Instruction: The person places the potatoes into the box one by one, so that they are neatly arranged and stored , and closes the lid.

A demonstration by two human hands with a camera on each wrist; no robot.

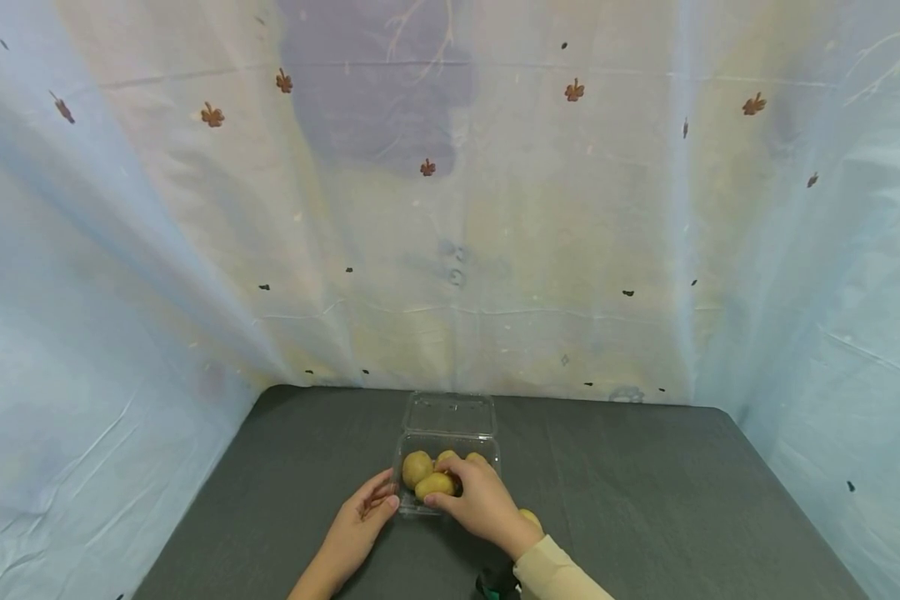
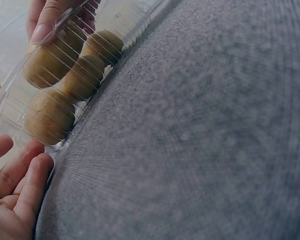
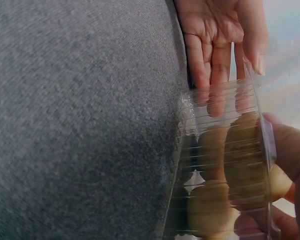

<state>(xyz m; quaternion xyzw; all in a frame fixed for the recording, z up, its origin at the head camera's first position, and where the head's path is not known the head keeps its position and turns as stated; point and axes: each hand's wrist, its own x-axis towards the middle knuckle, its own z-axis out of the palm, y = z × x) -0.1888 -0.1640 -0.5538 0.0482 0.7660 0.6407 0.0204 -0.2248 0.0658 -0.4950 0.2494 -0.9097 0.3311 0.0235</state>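
Head view: right hand (image 1: 484, 503) has its fingers curled round a potato (image 1: 434, 485) inside the open clear container (image 1: 414, 506) on the tabletop (image 1: 645, 492); left hand (image 1: 360, 518), fingers loosely extended, grasps nothing, lying alongside, presumably to steady the container.

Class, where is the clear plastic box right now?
In the head view, the box sits low centre on the dark table, right of the left hand, lid open.
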